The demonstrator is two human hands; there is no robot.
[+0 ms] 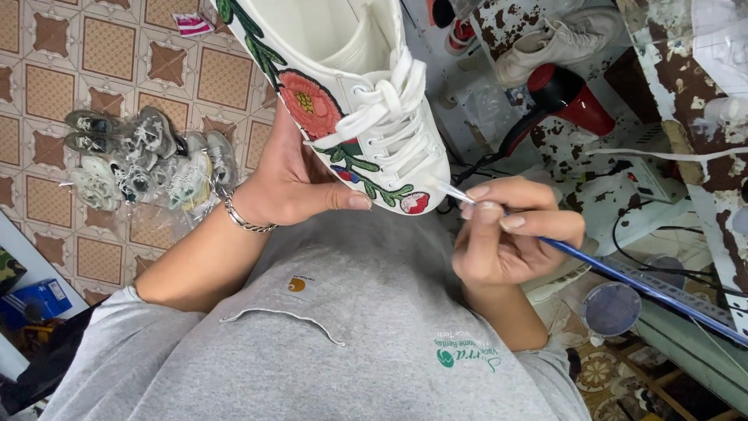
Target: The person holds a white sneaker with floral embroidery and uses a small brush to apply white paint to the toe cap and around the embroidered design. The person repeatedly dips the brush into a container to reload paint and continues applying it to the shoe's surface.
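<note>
Left hand [292, 183] grips the white flowered shoe [351, 93] from beneath; right hand [510, 234] pinches a blue-handled brush [623, 277], its tip touching the shoe's toe

Tiled floor [109, 70] has a pile of bagged sneakers [148, 160] on it, and the paint-chipped surface [615, 195] holds a red hairdryer [573, 97] plus one beige shoe [557, 39].

sneaker [351, 86] left of brush [561, 248]
</note>
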